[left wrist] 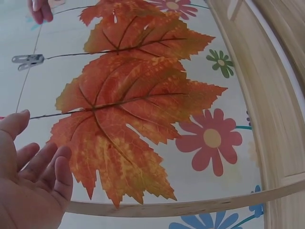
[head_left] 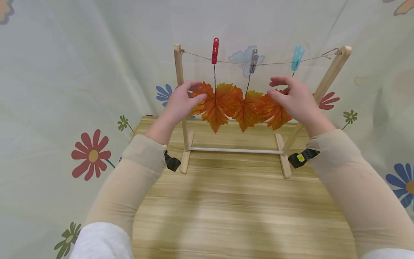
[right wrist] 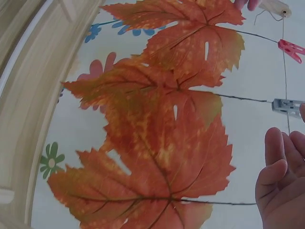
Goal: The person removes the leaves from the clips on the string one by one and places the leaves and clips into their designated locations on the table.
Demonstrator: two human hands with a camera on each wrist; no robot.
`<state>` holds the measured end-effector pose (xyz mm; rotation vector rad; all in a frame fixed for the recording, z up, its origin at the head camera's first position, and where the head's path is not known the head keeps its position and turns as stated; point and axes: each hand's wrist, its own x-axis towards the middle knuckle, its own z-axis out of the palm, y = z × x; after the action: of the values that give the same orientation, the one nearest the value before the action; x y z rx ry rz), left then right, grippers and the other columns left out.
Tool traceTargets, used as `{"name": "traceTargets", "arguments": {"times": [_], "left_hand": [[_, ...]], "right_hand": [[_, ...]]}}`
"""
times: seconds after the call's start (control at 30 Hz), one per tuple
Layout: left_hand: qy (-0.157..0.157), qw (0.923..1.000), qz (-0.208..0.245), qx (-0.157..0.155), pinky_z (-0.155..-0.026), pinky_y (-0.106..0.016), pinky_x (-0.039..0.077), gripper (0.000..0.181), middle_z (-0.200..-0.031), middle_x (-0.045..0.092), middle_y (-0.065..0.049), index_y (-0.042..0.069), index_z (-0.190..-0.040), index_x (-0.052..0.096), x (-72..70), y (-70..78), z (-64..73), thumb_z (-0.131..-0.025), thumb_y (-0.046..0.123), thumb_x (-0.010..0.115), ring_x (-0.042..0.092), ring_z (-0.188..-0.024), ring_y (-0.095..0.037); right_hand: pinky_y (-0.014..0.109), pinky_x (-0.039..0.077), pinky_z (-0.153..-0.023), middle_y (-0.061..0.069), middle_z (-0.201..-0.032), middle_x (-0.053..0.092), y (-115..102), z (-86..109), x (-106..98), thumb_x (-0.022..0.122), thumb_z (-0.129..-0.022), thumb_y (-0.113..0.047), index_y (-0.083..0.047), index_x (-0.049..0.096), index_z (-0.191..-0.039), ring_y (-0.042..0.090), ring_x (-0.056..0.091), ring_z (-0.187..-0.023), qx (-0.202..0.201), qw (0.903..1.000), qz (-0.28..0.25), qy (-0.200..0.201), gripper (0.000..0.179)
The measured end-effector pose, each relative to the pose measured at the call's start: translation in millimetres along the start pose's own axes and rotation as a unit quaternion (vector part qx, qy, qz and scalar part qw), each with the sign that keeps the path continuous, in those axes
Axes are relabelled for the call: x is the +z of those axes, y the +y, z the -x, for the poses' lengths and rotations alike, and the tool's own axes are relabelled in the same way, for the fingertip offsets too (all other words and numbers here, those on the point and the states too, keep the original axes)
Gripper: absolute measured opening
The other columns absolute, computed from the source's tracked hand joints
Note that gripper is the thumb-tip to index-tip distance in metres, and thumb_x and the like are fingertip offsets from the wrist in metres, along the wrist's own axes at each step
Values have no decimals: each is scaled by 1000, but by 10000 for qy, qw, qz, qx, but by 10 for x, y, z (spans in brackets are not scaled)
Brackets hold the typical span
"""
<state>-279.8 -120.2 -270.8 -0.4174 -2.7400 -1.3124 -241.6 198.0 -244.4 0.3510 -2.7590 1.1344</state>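
Observation:
Three orange maple leaves hang by their stems in a row, partly overlapping: a left leaf (head_left: 216,108), a middle leaf (head_left: 247,113) and a right leaf (head_left: 278,113). A red clothespin (head_left: 215,50), a grey clothespin (head_left: 253,62) and a blue clothespin (head_left: 297,57) fix the stems to a string (head_left: 271,64). My left hand (head_left: 182,102) hovers by the left leaf's outer edge, fingers loosely bent, holding nothing; whether the fingertips touch it I cannot tell. Beside the right leaf, my right hand (right wrist: 286,176) is likewise relaxed, near its stem and partly covering that leaf in the head view.
The string runs between the left post (head_left: 179,68) and right post (head_left: 333,73) of a wooden frame. A white crossbar (head_left: 236,150) joins its feet on the wood-grain table (head_left: 245,208). A flower-patterned cloth (head_left: 64,90) hangs behind.

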Motion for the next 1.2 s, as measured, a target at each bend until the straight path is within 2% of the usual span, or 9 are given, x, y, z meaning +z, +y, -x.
{"name": "traceTargets", "arguments": {"times": [0.23,0.43,0.6,0.7,0.83,0.93,1.1,1.2], "left_hand": [[-40,9995,293,72,-88,-26,44,51,-128,53,1,15,-138,46,43,124,-67,-92,31,60,51,-110,-14],[123,9985,529,35,-87,-24,44,47,-129,53,3,15,-135,49,90,220,-131,-92,31,60,51,-108,-13],[254,9959,863,-83,-83,-24,46,45,-127,53,3,14,-134,50,157,272,-190,-92,28,60,51,-104,-14],[294,9927,1149,-205,-73,-26,50,45,-126,53,4,15,-134,50,197,313,-220,-92,27,60,55,-97,-16],[348,9880,1479,-277,-62,-28,51,43,-125,54,4,15,-134,49,242,362,-254,-93,24,59,60,-86,-23],[316,9849,1663,-373,-61,-27,51,43,-124,54,2,15,-135,47,272,379,-287,-94,21,58,61,-84,-25],[278,9793,1915,-593,-64,-30,52,44,-120,54,-1,17,-136,44,322,370,-340,-94,20,57,60,-82,-23],[269,9799,1875,-632,-66,-33,53,40,-118,54,-2,18,-133,45,351,364,-360,-95,20,56,59,-81,-22]], "right_hand": [[31,46,-81,1,-132,51,-126,-71,48,52,-93,-45,-18,45,-140,20,55,-98,-53,9999,-119,-61,54],[35,48,-87,-1,-134,51,-244,-166,83,52,-93,-44,-20,44,-141,22,62,-95,-82,9993,-355,-114,54],[36,49,-85,-2,-134,51,-372,-234,134,53,-94,-41,-21,45,-140,24,63,-88,-182,9982,-552,-113,52],[34,48,-82,-4,-134,51,-449,-262,153,53,-94,-42,-22,43,-142,25,63,-88,-151,9972,-718,-112,53],[29,46,-70,-5,-133,52,-542,-296,172,53,-93,-41,-23,40,-144,24,62,-87,-194,9964,-813,-117,55],[28,45,-64,-5,-133,52,-605,-320,187,54,-93,-42,-25,40,-144,21,62,-85,-170,9966,-790,-147,55],[29,46,-64,-7,-134,51,-718,-389,201,53,-92,-44,-28,39,-144,18,62,-83,-98,9967,-777,-192,56],[30,46,-64,-7,-135,50,-784,-450,214,53,-93,-44,-28,38,-144,18,62,-83,-101,9961,-853,-213,56]]}}
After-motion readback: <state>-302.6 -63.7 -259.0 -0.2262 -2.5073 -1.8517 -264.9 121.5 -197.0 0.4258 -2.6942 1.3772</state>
